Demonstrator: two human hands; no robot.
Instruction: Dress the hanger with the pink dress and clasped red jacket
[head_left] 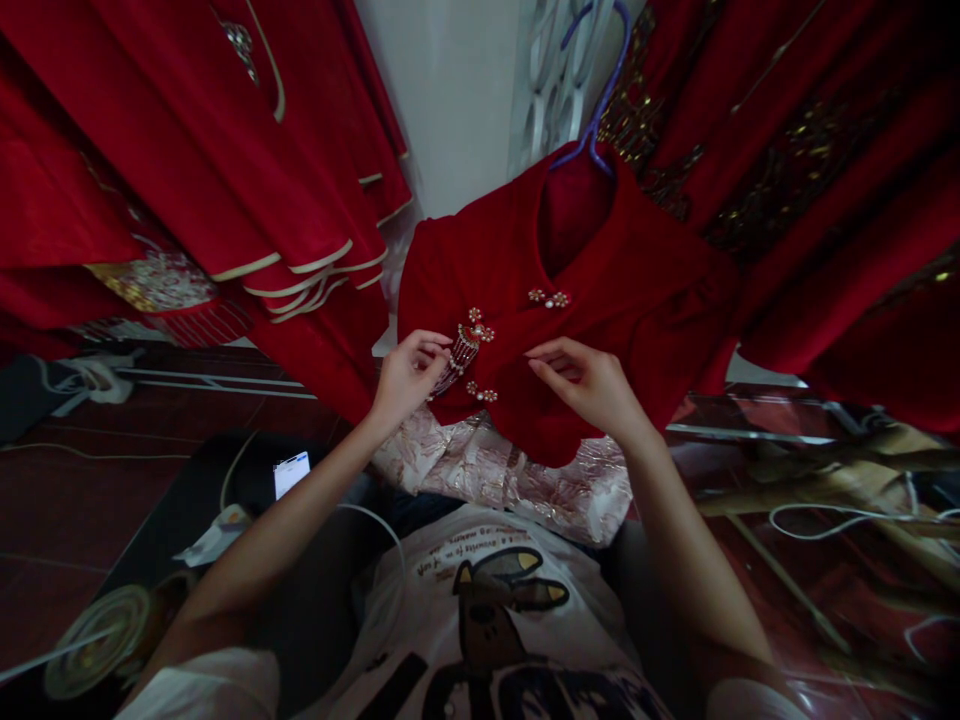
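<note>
One jacket (487, 250) overlaps cloth (487, 468) along its hem; left hand (405, 374) at tassel (464, 350), grip unclear; right hand (600, 388), fingertips apart; straw (56, 655) in cup (101, 668)

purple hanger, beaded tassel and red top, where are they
Purple hanger (592, 132), head view: the neck below its hook.
Beaded tassel (465, 350), head view: its upper strands.
Red top (517, 322), head view: the front panel.

Red jacket (600, 315) on purple hanger (594, 132). Left hand (412, 375) at beaded tassel (463, 352), toward jacket's lower edge; whether gripping, unclear. Right hand (589, 385) half curled at jacket's front, below clasp (556, 300) by collar.
</note>
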